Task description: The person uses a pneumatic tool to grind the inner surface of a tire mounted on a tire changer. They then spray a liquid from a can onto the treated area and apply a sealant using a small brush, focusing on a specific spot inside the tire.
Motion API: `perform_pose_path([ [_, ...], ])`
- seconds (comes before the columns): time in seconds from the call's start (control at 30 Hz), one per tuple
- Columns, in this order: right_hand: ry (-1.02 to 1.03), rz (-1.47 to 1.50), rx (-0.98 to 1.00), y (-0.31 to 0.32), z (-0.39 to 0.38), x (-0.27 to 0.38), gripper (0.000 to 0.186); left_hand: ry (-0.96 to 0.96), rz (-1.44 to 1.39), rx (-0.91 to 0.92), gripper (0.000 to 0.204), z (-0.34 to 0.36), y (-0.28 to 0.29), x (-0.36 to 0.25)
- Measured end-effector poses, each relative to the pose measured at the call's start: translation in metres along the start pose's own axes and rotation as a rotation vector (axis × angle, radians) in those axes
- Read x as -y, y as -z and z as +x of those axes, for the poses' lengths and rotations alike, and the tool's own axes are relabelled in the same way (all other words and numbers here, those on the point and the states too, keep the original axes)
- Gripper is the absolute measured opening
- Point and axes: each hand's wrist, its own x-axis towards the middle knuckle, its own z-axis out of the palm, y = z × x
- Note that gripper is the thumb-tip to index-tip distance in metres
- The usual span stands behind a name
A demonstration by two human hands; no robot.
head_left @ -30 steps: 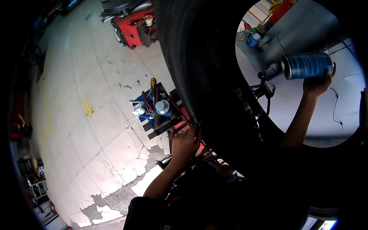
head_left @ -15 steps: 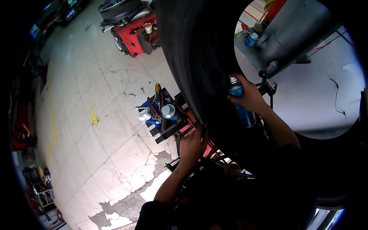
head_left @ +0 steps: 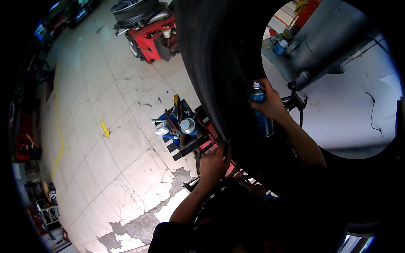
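A large black tire [head_left: 194, 46] stands upright in front of me, its round opening on the right. In my right hand [head_left: 270, 101] is a blue spray can [head_left: 263, 122], held nearly upright with its white nozzle on top. My fingers wrap around its upper part, against the tire's dark inside. A thin red straw seems to point left from the nozzle. Low on the tire, my left hand [head_left: 214, 163] has its fingers closed over the edge; the fingertips are partly lost in shadow.
Left of the tire, a black tool holder [head_left: 181, 152] carries a second can [head_left: 188, 126], yellow-handled pliers [head_left: 176, 101] and other tools. Farther off stands a red machine [head_left: 152, 42] with a wheel on it. A yellow arrow [head_left: 105, 129] marks the tiled floor. Bottles show through the tire's opening.
The spray can has tilted slightly more upright and moved a little left with my right hand. My left hand stays at the tire's edge. The whole view has shifted slightly.
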Motion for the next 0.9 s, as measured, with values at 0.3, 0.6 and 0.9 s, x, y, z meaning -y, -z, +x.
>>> perform_pose_path([
  [0.3, -0.041, 0.007, -0.001, 0.008, 0.003, 0.008, 0.058, -0.009, -0.022, -0.015, 0.029, 0.000, 0.003, -0.002],
  [0.6, -0.038, -0.034, -0.027, 0.010, -0.005, 0.002, 0.056, -0.031, -0.033, -0.016, 0.029, -0.002, 0.006, 0.000],
  [0.9, -0.034, -0.069, -0.007, 0.027, -0.007, -0.019, 0.058, 0.064, 0.006, 0.067, 0.028, 0.004, -0.013, -0.020],
])
